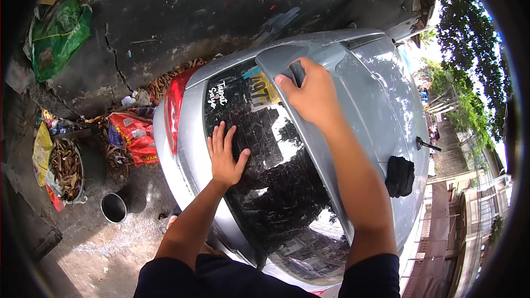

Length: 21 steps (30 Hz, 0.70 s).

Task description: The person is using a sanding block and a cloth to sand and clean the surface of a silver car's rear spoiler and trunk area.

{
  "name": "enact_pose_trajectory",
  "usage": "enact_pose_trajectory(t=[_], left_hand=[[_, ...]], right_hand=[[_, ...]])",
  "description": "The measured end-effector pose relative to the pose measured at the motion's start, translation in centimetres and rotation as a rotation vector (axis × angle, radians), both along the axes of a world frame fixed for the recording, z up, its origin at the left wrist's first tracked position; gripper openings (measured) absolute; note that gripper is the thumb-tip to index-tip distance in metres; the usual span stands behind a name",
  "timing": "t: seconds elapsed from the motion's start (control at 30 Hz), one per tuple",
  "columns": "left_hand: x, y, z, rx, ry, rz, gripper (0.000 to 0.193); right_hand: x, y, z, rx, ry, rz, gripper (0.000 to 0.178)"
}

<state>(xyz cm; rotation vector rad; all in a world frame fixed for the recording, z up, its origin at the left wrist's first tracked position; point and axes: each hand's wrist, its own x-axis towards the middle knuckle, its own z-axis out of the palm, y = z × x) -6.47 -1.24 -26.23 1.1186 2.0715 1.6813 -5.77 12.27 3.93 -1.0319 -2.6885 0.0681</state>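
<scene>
silver car (371, 116) here: left hand (223, 157) spread flat on its rear window (256, 179), right hand (314, 96) gripping a dark object (298, 72) at the spoiler (276, 59).

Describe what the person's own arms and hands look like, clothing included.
The left hand and right hand are ungloved, with no ring, watch or bracelet in sight. Both forearms are bare. The short sleeves are plain and very dark, black or navy.

Site: outdoors, a yard or roadside; which, unclear. Evidence: silver car (281, 171) beside cracked dark wall (182, 11), sunlit concrete ground (127, 248), bin (95, 168) of dry leaves (65, 170), trees (469, 27), buildings (441, 215) beyond.
</scene>
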Motion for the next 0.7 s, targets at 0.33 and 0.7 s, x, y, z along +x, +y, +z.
enact_pose_trajectory(t=[0.33,0.7], left_hand=[[-0.3,-0.4,0.0,-0.029,0.008,-0.012,0.079],[-0.5,-0.2,-0.1,-0.003,-0.012,-0.016,0.076]], right_hand=[[-1.1,1.4,-1.3,0.143,0.116,0.021,0.031],[-0.4,-0.3,0.2,-0.041,-0.009,-0.057,0.036]])
